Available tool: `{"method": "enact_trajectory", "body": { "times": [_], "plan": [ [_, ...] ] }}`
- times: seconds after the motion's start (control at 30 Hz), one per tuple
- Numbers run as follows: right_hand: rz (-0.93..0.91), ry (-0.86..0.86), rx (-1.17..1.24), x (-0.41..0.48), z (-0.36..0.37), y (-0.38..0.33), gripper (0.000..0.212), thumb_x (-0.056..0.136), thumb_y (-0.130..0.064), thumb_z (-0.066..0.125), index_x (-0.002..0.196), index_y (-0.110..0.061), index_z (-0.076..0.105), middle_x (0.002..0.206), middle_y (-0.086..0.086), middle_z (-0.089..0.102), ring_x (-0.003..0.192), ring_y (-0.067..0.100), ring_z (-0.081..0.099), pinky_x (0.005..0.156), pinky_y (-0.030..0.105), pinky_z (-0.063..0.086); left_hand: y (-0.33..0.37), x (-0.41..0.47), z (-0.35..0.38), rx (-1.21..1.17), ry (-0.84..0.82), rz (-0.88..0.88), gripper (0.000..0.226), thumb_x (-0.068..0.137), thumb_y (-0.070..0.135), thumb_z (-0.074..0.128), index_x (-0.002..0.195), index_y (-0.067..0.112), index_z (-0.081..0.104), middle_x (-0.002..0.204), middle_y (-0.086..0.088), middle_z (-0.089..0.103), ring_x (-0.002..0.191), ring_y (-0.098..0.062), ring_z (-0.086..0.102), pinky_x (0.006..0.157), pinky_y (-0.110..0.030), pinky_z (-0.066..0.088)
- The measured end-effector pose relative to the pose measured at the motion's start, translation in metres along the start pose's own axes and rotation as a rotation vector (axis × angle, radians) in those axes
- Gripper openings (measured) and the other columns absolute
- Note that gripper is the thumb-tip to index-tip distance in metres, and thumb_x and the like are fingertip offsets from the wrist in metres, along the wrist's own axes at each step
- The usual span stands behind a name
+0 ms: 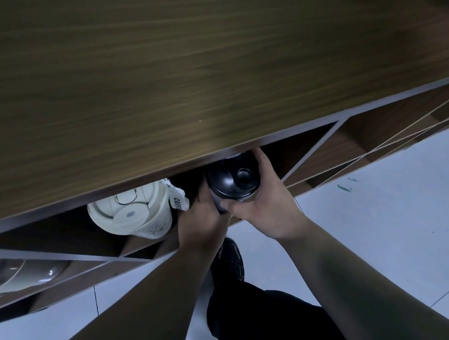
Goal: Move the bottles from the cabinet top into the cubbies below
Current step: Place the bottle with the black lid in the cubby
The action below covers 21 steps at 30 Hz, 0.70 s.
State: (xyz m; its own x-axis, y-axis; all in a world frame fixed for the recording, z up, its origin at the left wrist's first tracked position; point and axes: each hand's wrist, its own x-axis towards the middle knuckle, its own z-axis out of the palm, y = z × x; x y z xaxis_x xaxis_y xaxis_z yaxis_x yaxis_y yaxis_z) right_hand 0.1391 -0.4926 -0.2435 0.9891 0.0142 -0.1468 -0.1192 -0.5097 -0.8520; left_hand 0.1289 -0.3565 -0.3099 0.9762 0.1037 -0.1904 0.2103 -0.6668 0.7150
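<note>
Wooden cabinet; cream cup in a cubby below.

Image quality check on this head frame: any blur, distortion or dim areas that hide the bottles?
Head view: wide-angle bend in the cabinet top, its grain smeared by motion blur; cubby interior dark, so the black bottle held by the left hand and right hand reads poorly; the cream bottle stays clear.

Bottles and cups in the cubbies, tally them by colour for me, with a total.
Black: 1, the black bottle held in both hands, left hand and right hand.
Cream: 1, the cream cup beside it in the same cubby.
Grey: 1, a grey container in the cubby below, partly hidden.
Total: 3
</note>
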Motion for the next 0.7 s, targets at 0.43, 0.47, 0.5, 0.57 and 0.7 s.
{"method": "enact_trajectory", "body": {
  "times": [0.43, 0.47, 0.5, 0.57, 0.7],
  "plan": [
    [0.033, -0.008, 0.028, -0.003, -0.002, -0.007, 0.118, 0.058, -0.032, 0.091, 0.154, -0.031, 0.024, 0.143, -0.01, 0.054, 0.133, 0.01, 0.052, 0.107, 0.04, 0.047, 0.0, -0.002, -0.002, -0.017, -0.005, 0.023, 0.072, 0.095, 0.051, 0.063, 0.159, 0.029, 0.041, 0.137, 0.004, 0.071, 0.124, -0.022, 0.068, 0.092, -0.033, 0.05],
    [0.027, -0.009, 0.025, -0.003, -0.002, -0.006, 0.121, 0.057, -0.032, 0.092, 0.155, -0.031, 0.021, 0.146, -0.008, 0.052, 0.136, 0.012, 0.05, 0.108, 0.042, 0.046, -0.001, -0.002, -0.003, -0.021, -0.012, 0.024, 0.073, 0.095, 0.048, 0.066, 0.16, 0.028, 0.04, 0.137, 0.003, 0.071, 0.125, -0.023, 0.068, 0.092, -0.032, 0.048],
    [0.022, -0.009, 0.022, -0.003, -0.002, -0.005, 0.125, 0.056, -0.033, 0.092, 0.157, -0.032, 0.018, 0.149, -0.006, 0.049, 0.138, 0.014, 0.048, 0.108, 0.044, 0.045, -0.002, -0.003, -0.004, -0.026, -0.026, 0.025, 0.077, 0.094, 0.044, 0.069, 0.162, 0.026, 0.038, 0.139, 0.001, 0.07, 0.126, -0.025, 0.067, 0.093, -0.033, 0.047],
    [0.013, -0.008, 0.021, -0.007, -0.004, -0.003, 0.132, 0.056, -0.036, 0.091, 0.158, -0.033, 0.008, 0.155, -0.005, 0.042, 0.142, 0.015, 0.043, 0.11, 0.045, 0.044, -0.002, -0.005, -0.007, -0.032, -0.065, 0.024, 0.089, 0.091, 0.041, 0.077, 0.166, 0.022, 0.032, 0.143, -0.006, 0.068, 0.131, -0.032, 0.064, 0.098, -0.036, 0.046],
    [0.015, -0.011, 0.013, -0.03, -0.013, -0.003, 0.128, 0.063, -0.036, 0.079, 0.16, -0.028, -0.005, 0.161, -0.009, 0.032, 0.145, 0.007, 0.037, 0.112, 0.04, 0.041, -0.005, -0.009, -0.017, -0.045, -0.149, -0.017, 0.116, 0.083, 0.041, 0.089, 0.171, 0.019, 0.017, 0.152, -0.016, 0.062, 0.141, -0.04, 0.056, 0.112, -0.044, 0.045]
  ]
}}
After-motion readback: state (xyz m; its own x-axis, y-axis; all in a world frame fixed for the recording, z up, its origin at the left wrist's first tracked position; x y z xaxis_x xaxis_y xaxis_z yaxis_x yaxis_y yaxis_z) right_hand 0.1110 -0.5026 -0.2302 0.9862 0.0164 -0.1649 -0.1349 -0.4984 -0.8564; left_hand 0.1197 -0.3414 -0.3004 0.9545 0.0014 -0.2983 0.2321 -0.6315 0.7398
